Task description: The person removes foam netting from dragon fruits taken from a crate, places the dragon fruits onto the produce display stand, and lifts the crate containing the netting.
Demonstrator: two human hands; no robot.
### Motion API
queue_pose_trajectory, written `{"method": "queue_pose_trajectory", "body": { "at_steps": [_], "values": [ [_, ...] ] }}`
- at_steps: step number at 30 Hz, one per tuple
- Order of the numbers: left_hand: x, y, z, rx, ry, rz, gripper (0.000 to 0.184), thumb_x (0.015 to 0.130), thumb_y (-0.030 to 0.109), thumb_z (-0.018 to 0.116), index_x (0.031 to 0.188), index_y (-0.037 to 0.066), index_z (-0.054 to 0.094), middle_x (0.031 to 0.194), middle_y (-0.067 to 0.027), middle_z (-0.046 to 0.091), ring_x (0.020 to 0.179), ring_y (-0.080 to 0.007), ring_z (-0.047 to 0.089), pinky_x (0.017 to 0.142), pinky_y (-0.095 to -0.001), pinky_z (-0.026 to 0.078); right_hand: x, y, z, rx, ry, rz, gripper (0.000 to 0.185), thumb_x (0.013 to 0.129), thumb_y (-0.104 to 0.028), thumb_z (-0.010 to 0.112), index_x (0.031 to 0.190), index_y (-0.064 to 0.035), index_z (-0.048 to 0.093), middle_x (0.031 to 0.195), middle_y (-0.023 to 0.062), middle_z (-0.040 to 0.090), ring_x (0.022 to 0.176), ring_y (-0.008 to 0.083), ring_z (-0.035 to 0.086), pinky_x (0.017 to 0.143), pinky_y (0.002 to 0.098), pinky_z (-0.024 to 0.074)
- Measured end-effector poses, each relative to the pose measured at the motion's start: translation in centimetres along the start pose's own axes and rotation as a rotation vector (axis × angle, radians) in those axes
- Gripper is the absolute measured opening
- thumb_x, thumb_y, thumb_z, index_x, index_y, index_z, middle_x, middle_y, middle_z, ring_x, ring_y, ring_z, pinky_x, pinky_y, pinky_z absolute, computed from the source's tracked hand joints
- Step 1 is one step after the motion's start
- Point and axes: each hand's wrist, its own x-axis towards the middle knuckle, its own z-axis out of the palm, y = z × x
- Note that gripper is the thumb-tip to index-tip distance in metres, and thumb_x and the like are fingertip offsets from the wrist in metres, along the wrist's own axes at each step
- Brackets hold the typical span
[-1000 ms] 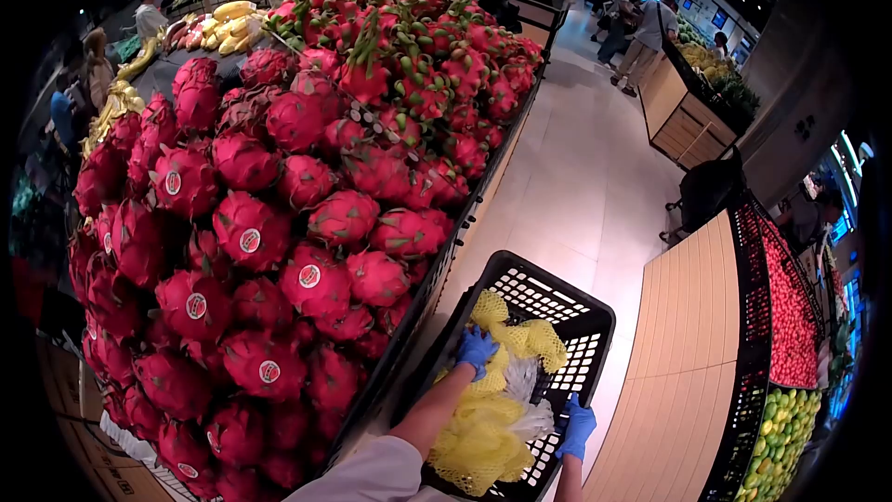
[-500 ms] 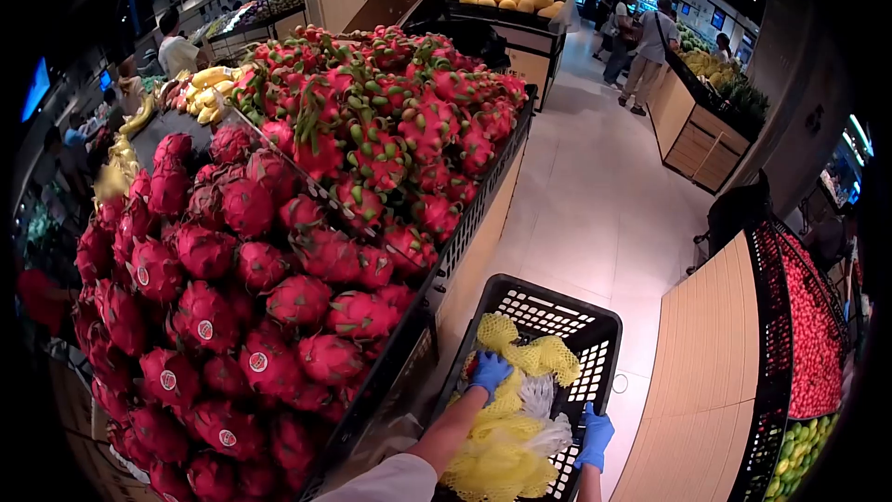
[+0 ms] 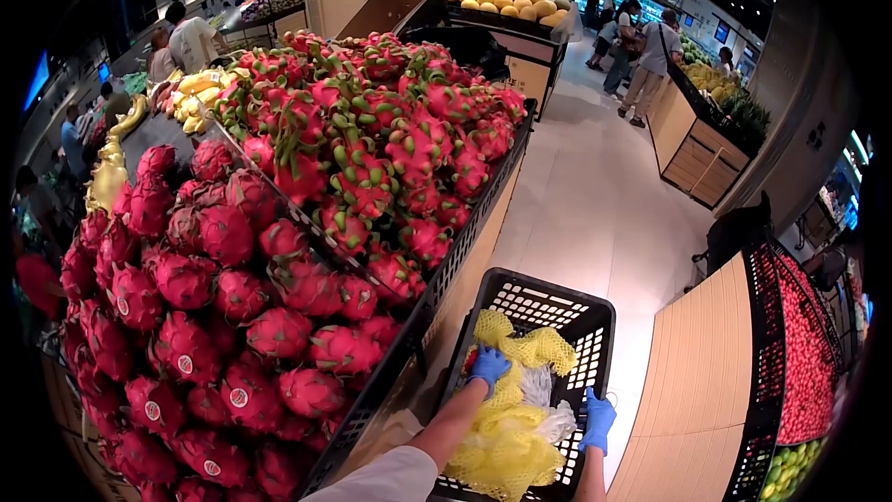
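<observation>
A black plastic crate (image 3: 544,290) with slotted walls stands low in front of me, beside the dragon fruit display. Inside lie yellow foam nets (image 3: 520,446) and some clear crumpled plastic (image 3: 555,421). My left hand (image 3: 489,367), in a blue glove, is down in the crate at its left side, fingers curled over something. A sliver of red shows beside those fingers, but the thing under them is mostly hidden. My right hand (image 3: 597,420), also gloved in blue, is closed on the crate's right rim.
Dark red dragon fruit (image 3: 223,234), several with stickers, are piled at the left, with greener-scaled dragon fruit (image 3: 372,144) behind. A wooden stand (image 3: 697,363) with small red fruit (image 3: 806,353) borders the right. People (image 3: 650,65) stand farther down the pale aisle (image 3: 595,186).
The view has shifted slightly, so the front dragon fruit sit lower and farther left. Both hands keep their places at the crate, the left inside and the right on the rim.
</observation>
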Motion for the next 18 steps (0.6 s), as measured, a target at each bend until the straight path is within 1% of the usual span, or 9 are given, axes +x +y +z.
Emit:
{"method": "queue_pose_trajectory", "body": {
  "at_steps": [3,5,7,11,13,14,15,17,18],
  "values": [
    [1.0,-0.4,-0.4,0.03,-0.031,0.06,0.024,0.087,0.02,0.039,0.103,0.023,0.056,0.106,-0.0111,0.053,0.097,-0.0349,0.049,0.088,-0.0552,0.034,0.1,-1.5,0.6,-0.017,-0.005,0.037,0.043,0.076,-0.039,0.065,0.075,0.0035,0.059,0.062,0.0113,0.061,0.042,0.0177,0.055,0.034,0.0305,0.0426],
    [1.6,-0.6,0.4,0.006,-0.026,0.047,0.023,0.087,0.021,0.039,0.101,0.023,0.057,0.107,-0.0119,0.054,0.098,-0.0365,0.049,0.089,-0.0563,0.033,1.2,-0.7,1.0,-0.056,0.014,-0.105,0.043,0.076,-0.04,0.066,0.074,0.003,0.06,0.061,0.0103,0.061,0.042,0.0166,0.055,0.036,0.0293,0.0433],
    [2.2,-0.7,1.1,-0.038,-0.013,0.023,0.022,0.087,0.023,0.039,0.1,0.023,0.057,0.108,-0.0124,0.054,0.1,-0.0382,0.049,0.09,-0.0574,0.031,0.7,-1.6,1.0,-0.085,-0.01,-0.031,0.045,0.076,-0.043,0.064,0.07,0.0015,0.061,0.058,0.009,0.06,0.043,0.016,0.055,0.038,0.0285,0.0443],
    [3.3,-1.4,0.9,0.05,-0.083,0.001,0.027,0.089,0.026,0.035,0.107,0.024,0.056,0.117,-0.0132,0.051,0.108,-0.0413,0.045,0.092,-0.0563,0.03,1.5,-1.7,1.1,-0.081,-0.02,0.002,0.047,0.075,-0.045,0.063,0.07,0.0012,0.061,0.056,0.0085,0.06,0.041,0.0171,0.055,0.037,0.0287,0.0435],
    [2.8,-2.0,-1.7,0.005,-0.197,0.026,0.03,0.09,0.026,0.033,0.112,0.026,0.053,0.118,-0.0097,0.051,0.112,-0.041,0.041,0.092,-0.0574,0.029,3.3,-0.6,1.1,-0.31,0.011,0.047,0.051,0.074,-0.046,0.064,0.09,0.0026,0.061,0.079,0.0142,0.065,0.065,0.0201,0.063,0.055,0.0281,0.0511],
    [2.6,-2.1,-2.4,-0.01,-0.241,0.027,0.031,0.09,0.026,0.033,0.114,0.027,0.052,0.118,-0.0085,0.051,0.113,-0.0409,0.04,0.092,-0.0578,0.029,4.8,1.6,1.8,-0.077,0.184,-0.34,0.052,0.075,-0.04,0.065,0.102,0.0033,0.056,0.094,0.016,0.061,0.082,0.0212,0.06,0.069,0.0287,0.049],
    [3.1,-2.3,-3.1,-0.049,-0.301,0.029,0.032,0.091,0.026,0.032,0.117,0.028,0.05,0.119,-0.0061,0.051,0.113,-0.0404,0.039,0.091,-0.0595,0.029,3.7,-0.2,1.8,0.058,0.252,-0.476,0.048,0.076,-0.032,0.064,0.107,0.004,0.053,0.1,0.0155,0.058,0.09,0.0215,0.057,0.076,0.0293,0.0458],
    [3.2,-2.4,-4.0,-0.085,-0.377,-0.004,0.033,0.091,0.026,0.032,0.12,0.03,0.047,0.119,-0.0038,0.05,0.114,-0.0398,0.039,0.09,-0.0611,0.028,-0.1,-7.0,1.2,0.425,0.144,-0.568,0.045,0.079,-0.015,0.062,0.116,0.0052,0.047,0.112,0.0146,0.054,0.104,0.0221,0.051,0.089,0.0305,0.0395],
    [2.9,-2.3,-4.6,-0.068,-0.353,0.035,0.032,0.089,0.025,0.035,0.118,0.03,0.048,0.116,-0.0043,0.051,0.111,-0.0397,0.041,0.087,-0.0602,0.03,-0.7,-8.9,1.4,0.469,0.082,-0.612,0.047,0.08,-0.007,0.061,0.121,0.0059,0.043,0.118,0.0142,0.051,0.111,0.0224,0.047,0.096,0.0311,0.0363]
  ]
}}
